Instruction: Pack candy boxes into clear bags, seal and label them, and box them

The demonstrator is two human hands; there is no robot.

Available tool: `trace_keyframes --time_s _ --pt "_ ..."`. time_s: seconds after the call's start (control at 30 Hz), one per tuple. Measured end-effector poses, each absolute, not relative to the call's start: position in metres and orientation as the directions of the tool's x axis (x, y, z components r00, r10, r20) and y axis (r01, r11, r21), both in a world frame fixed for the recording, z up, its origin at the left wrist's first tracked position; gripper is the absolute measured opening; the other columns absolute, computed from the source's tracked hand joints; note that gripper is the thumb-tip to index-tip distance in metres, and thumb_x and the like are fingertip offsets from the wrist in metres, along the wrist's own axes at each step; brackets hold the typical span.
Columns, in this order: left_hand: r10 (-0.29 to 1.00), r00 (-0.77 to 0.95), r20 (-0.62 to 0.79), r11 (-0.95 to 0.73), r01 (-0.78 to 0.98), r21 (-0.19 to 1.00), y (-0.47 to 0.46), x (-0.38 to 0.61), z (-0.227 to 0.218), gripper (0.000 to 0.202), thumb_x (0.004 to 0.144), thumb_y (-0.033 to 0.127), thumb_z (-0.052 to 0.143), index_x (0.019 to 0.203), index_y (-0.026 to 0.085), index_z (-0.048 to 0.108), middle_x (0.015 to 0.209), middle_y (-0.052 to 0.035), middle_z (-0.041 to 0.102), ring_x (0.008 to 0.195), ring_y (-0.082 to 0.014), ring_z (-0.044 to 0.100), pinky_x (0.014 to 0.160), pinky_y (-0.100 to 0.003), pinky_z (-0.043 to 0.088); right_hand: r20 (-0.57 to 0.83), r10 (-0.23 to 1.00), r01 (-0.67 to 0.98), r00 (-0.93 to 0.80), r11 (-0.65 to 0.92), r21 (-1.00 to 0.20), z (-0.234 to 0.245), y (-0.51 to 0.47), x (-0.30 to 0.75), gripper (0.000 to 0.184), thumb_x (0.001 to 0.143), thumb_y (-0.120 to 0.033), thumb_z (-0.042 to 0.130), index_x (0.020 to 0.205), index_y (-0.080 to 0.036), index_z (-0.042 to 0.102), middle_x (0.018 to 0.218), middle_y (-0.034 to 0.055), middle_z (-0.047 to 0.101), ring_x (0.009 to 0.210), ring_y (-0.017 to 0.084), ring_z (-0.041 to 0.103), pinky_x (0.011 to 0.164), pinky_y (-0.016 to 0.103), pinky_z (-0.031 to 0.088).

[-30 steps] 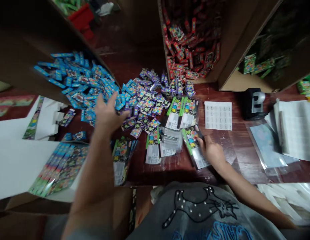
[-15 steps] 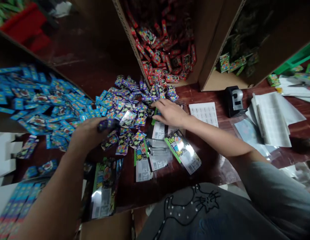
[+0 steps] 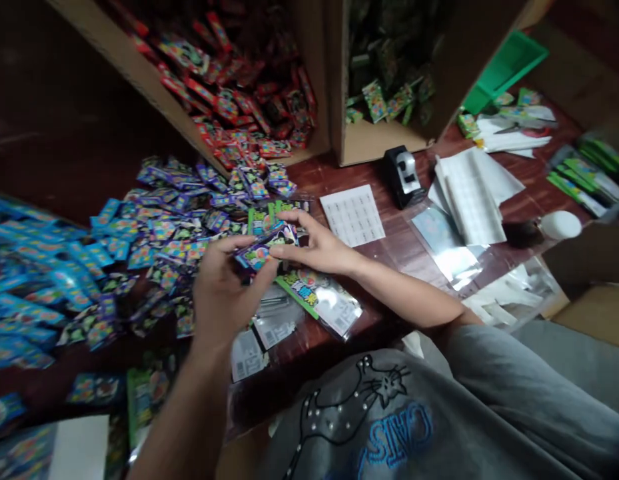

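Observation:
My left hand (image 3: pixel 222 290) and my right hand (image 3: pixel 314 247) meet over the dark wooden table (image 3: pixel 404 247), both closed on small purple packets (image 3: pixel 262 250) held between them. Behind the hands lies a heap of purple packets (image 3: pixel 184 213). A heap of blue packets (image 3: pixel 34 273) spreads to the left. Under my right wrist lies a green-topped clear bag (image 3: pixel 322 300), and more such bags (image 3: pixel 262 333) lie nearer me.
A cardboard box of red packets (image 3: pixel 239 87) and a box of green packets (image 3: pixel 384 93) stand at the back. A label sheet (image 3: pixel 353 215), a black stamper (image 3: pixel 403 175), white sheets (image 3: pixel 472 197) and clear sleeves (image 3: pixel 439 240) lie to the right. A green tray (image 3: pixel 504 67) sits far right.
My right hand came back from the purple heap with packets. My left hand rose from the heap to meet it. The view swung right and the blue heap slid left.

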State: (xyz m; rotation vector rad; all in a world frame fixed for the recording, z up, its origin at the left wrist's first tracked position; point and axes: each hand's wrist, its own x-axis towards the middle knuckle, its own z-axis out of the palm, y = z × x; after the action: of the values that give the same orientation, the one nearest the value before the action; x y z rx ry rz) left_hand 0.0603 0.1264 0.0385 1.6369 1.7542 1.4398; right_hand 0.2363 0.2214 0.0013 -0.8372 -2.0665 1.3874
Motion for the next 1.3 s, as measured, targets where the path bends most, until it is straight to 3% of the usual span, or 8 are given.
trace_keyframes --time_s 0.1,0.23,0.47,0.63,0.77,0.93,1.1,1.3 --pt "0.974 -0.161 0.158 -0.111 0.268 0.957 0.126 0.114 0.004 0.064 0.077 0.036 0.088 0.133 0.025 0.058 0.131 -0.0098 0.07 0.114 -0.0234 0.074 0.094 -0.038 0.066 -0.054 0.727 0.14 -0.685 0.06 -0.988 -0.005 0.235 0.302 0.057 0.103 -0.04 0.068 0.154 -0.023 0.05 0.147 0.0108 0.066 0.111 0.019 0.07 0.082 0.03 0.066" --pt "0.998 0.006 0.059 -0.057 0.405 0.913 0.12 0.158 -0.033 0.054 0.09 0.032 0.076 0.141 0.024 0.059 0.129 -0.012 0.07 0.109 -0.0222 0.075 0.094 -0.04 0.067 -0.201 0.567 0.254 -0.799 0.016 -0.967 -0.003 0.252 0.406 0.056 0.099 -0.037 0.073 0.15 -0.019 0.059 0.132 0.0088 0.074 0.088 0.014 0.07 0.061 0.023 0.06" --pt "0.939 0.322 0.118 -0.334 0.776 0.535 0.127 0.19 -0.044 0.025 0.102 0.024 0.058 0.123 0.02 0.071 0.114 -0.0137 0.075 0.11 -0.0305 0.073 0.101 -0.046 0.059 -0.312 0.527 0.515 -0.791 0.295 -0.805 -0.001 0.264 0.495 0.041 0.093 -0.02 0.076 0.134 -0.017 0.074 0.138 0.009 0.077 0.121 0.02 0.074 0.11 0.037 0.057" --pt "0.835 0.541 0.102 -0.528 0.734 0.428 0.153 0.224 -0.025 0.068 0.089 0.031 0.08 0.151 0.019 0.057 0.154 -0.018 0.062 0.137 -0.0408 0.059 0.116 -0.057 0.047 -0.299 0.593 0.563 -0.747 0.326 -0.76 0.015 0.256 0.527 0.054 0.086 -0.019 0.082 0.14 -0.019 0.072 0.142 0.0089 0.076 0.125 0.024 0.073 0.109 0.04 0.059" --pt "0.867 0.495 -0.052 -0.435 0.805 0.404 0.175 0.247 -0.021 0.073 0.082 0.03 0.085 0.147 0.01 0.059 0.136 -0.0225 0.069 0.126 -0.0419 0.064 0.11 -0.054 0.052 -0.379 0.57 0.629 -0.728 0.338 -0.7 0.016 0.246 0.536 0.054 0.087 -0.02 0.079 0.141 -0.017 0.07 0.133 0.0106 0.079 0.113 0.025 0.077 0.103 0.041 0.061" --pt "0.922 0.358 -0.148 -0.153 0.687 0.71 0.181 0.23 -0.038 0.053 0.095 0.029 0.063 0.147 0.017 0.059 0.116 -0.0107 0.076 0.081 -0.0206 0.074 0.091 -0.038 0.061 -0.276 0.683 0.658 -0.677 0.392 -0.643 0.002 0.234 0.539 0.053 0.098 -0.024 0.065 0.15 -0.013 0.059 0.141 0.0169 0.074 0.124 0.029 0.073 0.11 0.046 0.058" --pt "0.905 0.309 -0.291 0.032 0.633 0.773 0.171 0.215 -0.053 0.07 0.095 0.03 0.064 0.16 0.013 0.045 0.112 -0.0118 0.079 0.081 -0.02 0.076 0.088 -0.038 0.064 -0.276 0.76 0.73 -0.588 0.353 -0.585 -0.004 0.226 0.561 0.065 0.106 -0.03 0.051 0.167 -0.013 0.039 0.16 0.0194 0.059 0.141 0.031 0.064 0.118 0.05 0.053" --pt "0.862 0.506 -0.04 -0.434 0.776 0.458 0.161 0.212 -0.024 0.084 0.089 0.037 0.08 0.162 0.014 0.044 0.173 -0.0275 0.036 0.149 -0.0448 0.052 0.122 -0.061 0.045 -0.25 0.784 0.815 -0.567 0.493 -0.304 -0.004 0.211 0.542 0.106 0.09 -0.045 0.077 0.175 -0.016 0.02 0.179 0.0229 0.03 0.16 0.048 0.035 0.125 0.068 0.038"
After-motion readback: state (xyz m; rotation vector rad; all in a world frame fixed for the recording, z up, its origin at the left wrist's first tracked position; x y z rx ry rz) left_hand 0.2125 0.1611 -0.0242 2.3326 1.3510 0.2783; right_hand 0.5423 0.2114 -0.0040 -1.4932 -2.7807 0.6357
